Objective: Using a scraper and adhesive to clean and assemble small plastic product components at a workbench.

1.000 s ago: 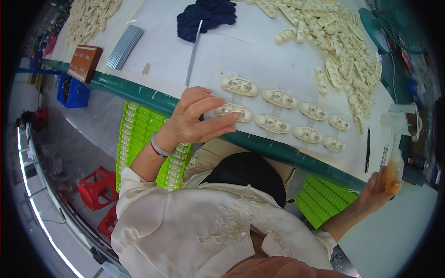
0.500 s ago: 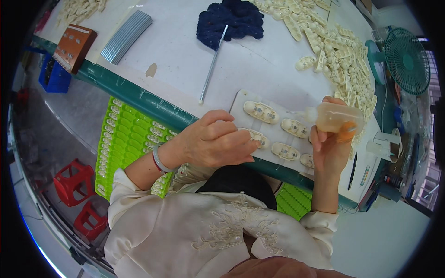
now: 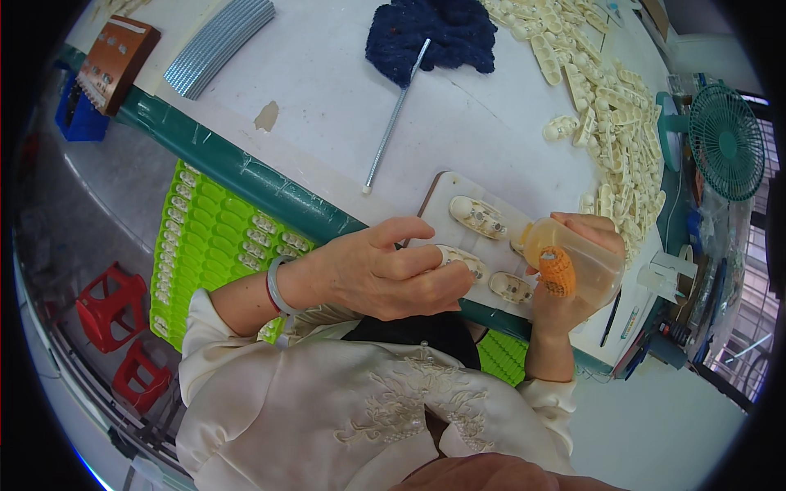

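Head view: at 3 o'clock, the right hand [image 3: 559, 313] has its fingers wrapped round a tilted bottle [image 3: 585, 268], over a board [image 3: 443, 190] bearing cream shells [image 3: 479, 218]. The left hand [image 3: 389, 274] curls at the board's 8 o'clock; whether its fingers grasp anything cannot be told. Cloth [image 3: 434, 37] lies at 12.

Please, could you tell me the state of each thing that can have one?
Bottle: tilted, held
Right hand: closed around the bottle
Left hand: fingers bent, grip unclear
White board: lying flat, carrying cream pieces
Cream heap: loose, piled
Blue cloth: crumpled
Thin rod: lying, one end on the cloth
Green tray: partly filled
Fan: spinning or not, unclear
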Demonstrator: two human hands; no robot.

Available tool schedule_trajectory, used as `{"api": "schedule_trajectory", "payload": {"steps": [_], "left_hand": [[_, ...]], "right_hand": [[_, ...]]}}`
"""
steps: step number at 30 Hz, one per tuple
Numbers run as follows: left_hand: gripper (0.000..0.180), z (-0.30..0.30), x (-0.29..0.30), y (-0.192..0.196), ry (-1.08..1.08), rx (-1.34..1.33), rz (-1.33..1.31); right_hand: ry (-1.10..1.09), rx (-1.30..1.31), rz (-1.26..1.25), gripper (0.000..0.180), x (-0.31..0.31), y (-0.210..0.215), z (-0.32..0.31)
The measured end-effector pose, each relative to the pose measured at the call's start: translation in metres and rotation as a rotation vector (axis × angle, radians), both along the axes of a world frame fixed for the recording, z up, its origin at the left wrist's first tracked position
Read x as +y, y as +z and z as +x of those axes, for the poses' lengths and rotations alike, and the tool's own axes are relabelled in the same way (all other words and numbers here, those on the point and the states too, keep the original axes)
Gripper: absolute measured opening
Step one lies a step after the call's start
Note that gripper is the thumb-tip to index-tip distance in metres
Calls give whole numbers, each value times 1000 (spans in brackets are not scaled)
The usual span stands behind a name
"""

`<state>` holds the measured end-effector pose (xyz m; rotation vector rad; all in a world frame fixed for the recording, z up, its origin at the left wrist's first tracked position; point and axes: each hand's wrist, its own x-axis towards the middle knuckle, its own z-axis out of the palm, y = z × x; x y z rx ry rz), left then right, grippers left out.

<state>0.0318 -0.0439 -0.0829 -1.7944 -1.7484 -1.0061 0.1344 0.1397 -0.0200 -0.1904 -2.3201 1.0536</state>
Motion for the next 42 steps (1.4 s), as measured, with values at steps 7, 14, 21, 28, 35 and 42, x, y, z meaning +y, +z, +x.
{"api": "schedule_trajectory", "payload": {"steps": [7, 14, 21, 28, 35, 42], "left_hand": [[34, 0, 0, -1, -10, 4, 17], [34, -1, -1, -2, -13, 19, 14], [34, 0, 0, -2, -1, 4, 44], [34, 0, 0, -1, -17, -5, 18], [34, -1, -1, 0, -8, 5, 12], [32, 0, 1, 0, -45, -95, 60]], "right_hand": [[-19, 9, 31, 27, -3, -5, 3], [-19, 13, 70, 29, -3, -7, 4], [-8, 22, 10, 29, -5, -9, 3], [-21, 19, 0, 26, -7, -8, 2], [-13, 1, 27, 18, -9, -6, 0], [-95, 32, -95, 22, -12, -7, 18]]}}
